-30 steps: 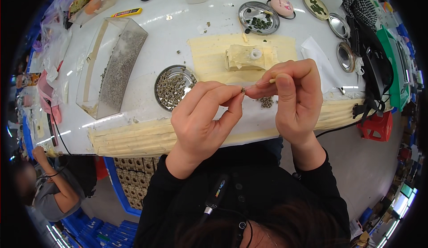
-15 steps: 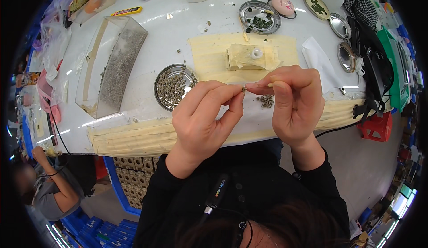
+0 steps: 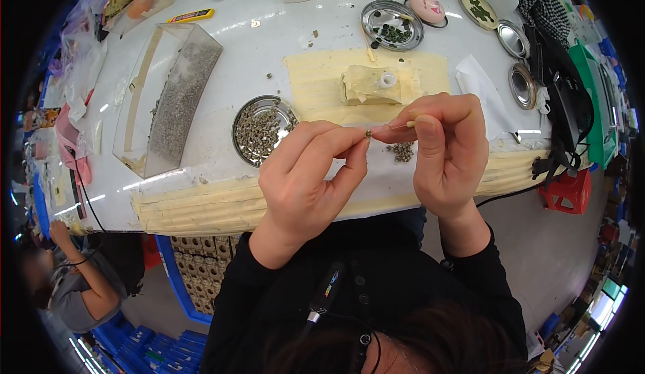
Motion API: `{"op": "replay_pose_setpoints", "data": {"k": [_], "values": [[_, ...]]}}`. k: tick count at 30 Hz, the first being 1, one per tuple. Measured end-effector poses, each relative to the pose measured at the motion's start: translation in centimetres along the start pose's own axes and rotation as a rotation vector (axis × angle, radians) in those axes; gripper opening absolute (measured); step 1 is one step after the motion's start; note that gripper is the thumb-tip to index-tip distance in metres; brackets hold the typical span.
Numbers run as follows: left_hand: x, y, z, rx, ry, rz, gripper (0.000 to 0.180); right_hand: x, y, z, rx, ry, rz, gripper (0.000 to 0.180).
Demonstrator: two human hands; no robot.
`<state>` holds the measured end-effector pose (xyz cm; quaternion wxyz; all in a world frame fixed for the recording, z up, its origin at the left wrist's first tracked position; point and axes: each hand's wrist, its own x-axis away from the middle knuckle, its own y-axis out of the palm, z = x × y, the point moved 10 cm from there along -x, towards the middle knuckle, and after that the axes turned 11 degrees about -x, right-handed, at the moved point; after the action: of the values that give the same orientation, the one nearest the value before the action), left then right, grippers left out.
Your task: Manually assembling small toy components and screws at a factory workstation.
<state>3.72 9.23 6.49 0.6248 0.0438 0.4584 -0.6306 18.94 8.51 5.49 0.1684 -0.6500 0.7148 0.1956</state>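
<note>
My left hand (image 3: 302, 172) pinches a tiny metallic part (image 3: 369, 133) between thumb and fingertips. In my right hand (image 3: 449, 155) is a thin needle-like tool (image 3: 410, 125) with a pale end, gripped by thumb and fingers. Its fine shaft points left, toward the part; whether its tip touches cannot be made out. The right index fingertip is close beside the part. Left of my hands stands a round metal dish (image 3: 235, 139) holding many similar small parts. A small pile of such parts (image 3: 402, 151) lies on the white table, partly behind my right hand.
Beyond my hands, a tape-covered block (image 3: 363, 90) with a small white cap rests on yellowish tape. A clear bin (image 3: 138, 132) of tiny parts stands left. Farther back are a metal dish (image 3: 367, 21) with dark green pieces and a yellow cutter (image 3: 191, 16). Another person sits at lower left.
My right hand has shifted slightly right, and the fine shaft of its tool shows more plainly. My left hand stays nearly still with the small part.
</note>
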Motion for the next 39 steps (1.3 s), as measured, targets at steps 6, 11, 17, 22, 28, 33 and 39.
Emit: {"op": "replay_pose_setpoints", "data": {"k": [6,11,17,22,28,33,39], "values": [[0.0,0.0,0.0,0.006,-0.007,-0.005,0.015,0.0,-0.1,0.0,-0.009,0.001,0.012,0.009],[-0.1,0.1,0.0,0.01,-0.012,-0.013,0.015,-0.7,-1.1,-0.5,-0.111,0.036,0.069,0.012],[0.1,-0.1,-0.1,0.019,-0.008,-0.005,0.015,-2.6,-2.2,-2.5,0.31,-0.19,0.123,0.013],[-0.1,-0.4,-0.3,0.05,-0.035,0.026,0.015,-3.8,-0.7,-2.6,0.635,-0.324,0.037,0.007],[0.0,-1.0,-0.5,0.083,-0.031,0.045,0.017,-2.8,-0.2,-2.7,0.649,-0.212,-0.012,0.009],[-0.1,-1.3,0.1,0.066,0.035,0.067,0.018,0.4,1.6,2.1,-0.062,0.462,-0.148,0.016],[0.2,-1.2,0.3,0.007,0.055,0.094,0.02,0.9,1.5,3.0,-0.117,0.514,-0.113,0.012]]}}
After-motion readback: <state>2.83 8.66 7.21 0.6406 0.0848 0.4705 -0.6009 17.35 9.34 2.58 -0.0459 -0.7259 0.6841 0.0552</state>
